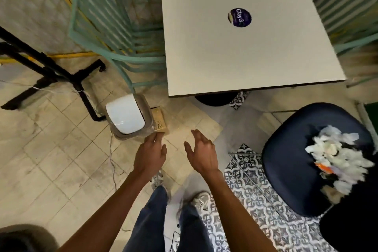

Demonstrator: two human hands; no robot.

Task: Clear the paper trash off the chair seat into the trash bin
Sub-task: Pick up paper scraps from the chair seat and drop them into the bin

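A heap of crumpled white paper trash (pixel 339 157), with an orange scrap in it, lies on the right side of a dark blue chair seat (pixel 290 161) at the right. The trash bin (pixel 127 116), grey with a white swing lid, stands on the floor at centre left. My left hand (pixel 151 153) hangs with relaxed fingers just below and right of the bin, holding nothing. My right hand (pixel 201 152) is held out beside it, fingers spread and empty, well left of the chair.
A white table (pixel 245 47) with a round purple sticker fills the upper middle. A teal metal chair (pixel 114 26) stands behind the bin, and a small cardboard box (pixel 158 121) sits against it. A black stand base (pixel 51 75) lies at the left. My feet are below.
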